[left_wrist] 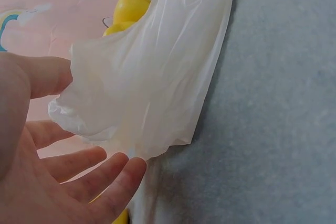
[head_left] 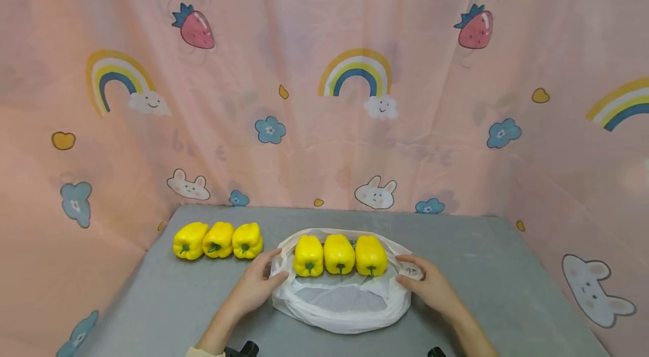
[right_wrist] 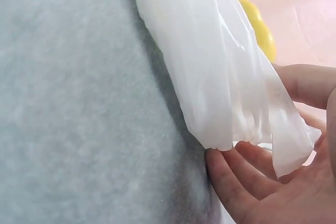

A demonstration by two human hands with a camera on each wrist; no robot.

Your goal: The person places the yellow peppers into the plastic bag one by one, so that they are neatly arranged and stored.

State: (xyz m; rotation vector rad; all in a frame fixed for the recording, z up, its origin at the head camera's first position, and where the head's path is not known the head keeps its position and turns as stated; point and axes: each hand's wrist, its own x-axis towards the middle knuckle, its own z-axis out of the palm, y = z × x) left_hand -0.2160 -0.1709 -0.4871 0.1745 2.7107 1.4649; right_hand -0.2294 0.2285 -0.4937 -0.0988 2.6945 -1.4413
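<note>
A white plastic bag (head_left: 345, 320) lies on the table with its mouth spread wide. Inside its far half, three yellow bell peppers (head_left: 339, 254) sit in a row, stems toward me. My left hand (head_left: 256, 284) is at the bag's left side; in the left wrist view its thumb touches the plastic (left_wrist: 152, 77) and its loosely spread fingers lie along the edge. On the other side is my right hand (head_left: 431, 286), thumb and fingers apart around the bag's right edge. In the right wrist view those fingertips (right_wrist: 215, 161) are right at the crumpled plastic (right_wrist: 194, 51).
Three more yellow bell peppers (head_left: 218, 240) stand side by side at the table's back left, outside the bag. The grey tabletop (head_left: 481, 267) ends against a pink patterned curtain (head_left: 431, 165) behind and at both sides.
</note>
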